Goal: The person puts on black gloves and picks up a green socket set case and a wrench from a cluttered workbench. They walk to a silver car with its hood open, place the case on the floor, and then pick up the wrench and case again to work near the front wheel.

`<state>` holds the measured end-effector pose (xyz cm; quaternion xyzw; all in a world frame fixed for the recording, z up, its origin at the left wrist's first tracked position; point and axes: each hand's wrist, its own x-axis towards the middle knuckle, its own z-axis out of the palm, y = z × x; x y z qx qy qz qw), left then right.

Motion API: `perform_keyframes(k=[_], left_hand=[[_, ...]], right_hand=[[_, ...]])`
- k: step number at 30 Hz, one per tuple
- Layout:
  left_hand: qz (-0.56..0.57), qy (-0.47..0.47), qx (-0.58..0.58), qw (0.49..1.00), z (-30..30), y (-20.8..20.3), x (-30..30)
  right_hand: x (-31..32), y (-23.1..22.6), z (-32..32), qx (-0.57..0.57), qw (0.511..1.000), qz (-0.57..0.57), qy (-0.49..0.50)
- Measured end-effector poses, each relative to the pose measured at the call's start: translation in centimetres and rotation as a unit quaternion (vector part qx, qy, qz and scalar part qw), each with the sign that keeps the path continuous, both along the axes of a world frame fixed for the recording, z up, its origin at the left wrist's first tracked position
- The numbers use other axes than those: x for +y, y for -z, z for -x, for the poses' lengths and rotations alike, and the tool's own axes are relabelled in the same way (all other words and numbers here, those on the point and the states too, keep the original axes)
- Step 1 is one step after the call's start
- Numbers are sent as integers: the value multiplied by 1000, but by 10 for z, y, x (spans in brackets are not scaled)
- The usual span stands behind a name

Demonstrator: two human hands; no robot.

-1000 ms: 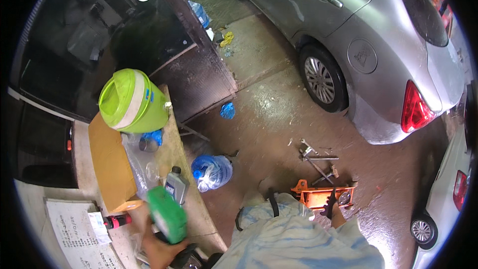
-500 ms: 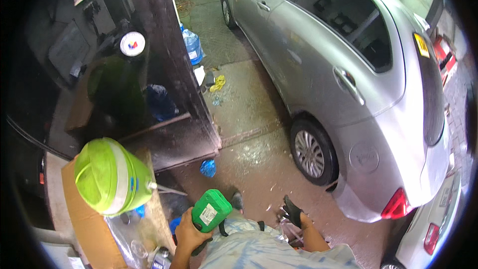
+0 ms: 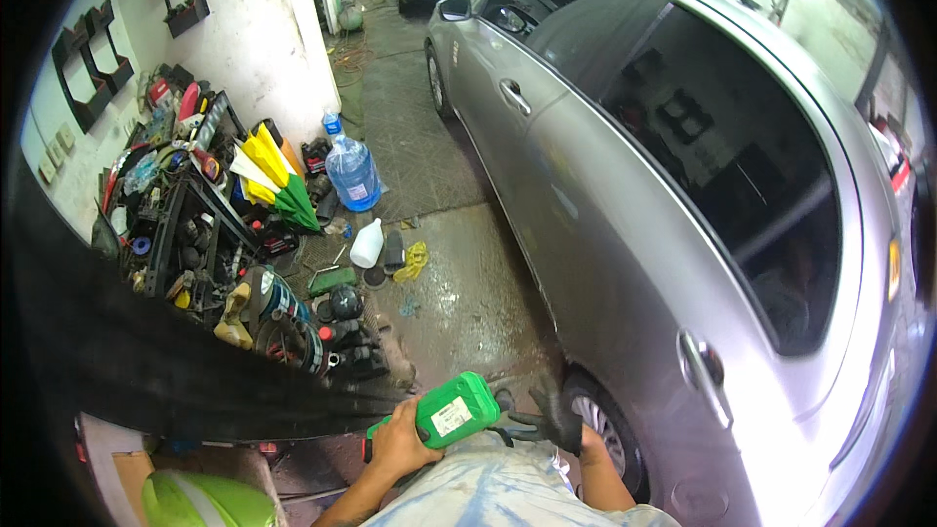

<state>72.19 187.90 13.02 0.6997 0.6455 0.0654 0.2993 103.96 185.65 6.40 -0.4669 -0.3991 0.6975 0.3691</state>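
Note:
My bare left hand [image 3: 398,441] is wrapped round a green plastic jug [image 3: 467,402] with a white label, held low in front of my body. The jug lies tilted, its red cap toward the lower left, beside my wrist. Just right of it is my right hand [image 3: 558,420] in a dark glove, its fingers apart and nothing visible in them. That hand appears close in front of the rear wheel [image 3: 613,429] of a silver car [image 3: 586,185].
The car fills the right side. At left stands a cluttered rack [image 3: 185,224] of tools and bottles. A large blue water bottle [image 3: 353,176], a white bottle [image 3: 367,244] and a yellow cloth [image 3: 414,261] are on the floor. A lime-green cooler [image 3: 205,500] sits lower left.
I have moved forward along the car, past the dark panel, and the cluttered rack has come into view. The jug stays in my left hand; my right hand has come nearer to it.

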Motion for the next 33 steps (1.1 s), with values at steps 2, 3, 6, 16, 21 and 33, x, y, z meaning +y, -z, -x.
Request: perform_keyframes(k=[2, 3, 6, 16, 21, 33], left_hand=[[-43, -7, 5, 999, -15, 0, 55], [-54, -22, -4, 998, -18, -3, 82], [-85, -87, -22, 992, -32, -2, 155], [27, -161, 48, 985, 18, 38, 455], [-30, -66, 67, 995, 59, 19, 631], [-111, -208, 38, 971, 121, 53, 1059]], right_hand=[[79, -15, -2, -58, 993, -48, -89], [122, -23, 2, -81, 985, -78, -134], [250, -49, 27, -121, 962, -82, -230], [594, -36, 148, -100, 934, 105, -327], [747, -50, 169, -72, 948, 198, -239], [1201, 6, 176, -179, 975, 134, 14]])
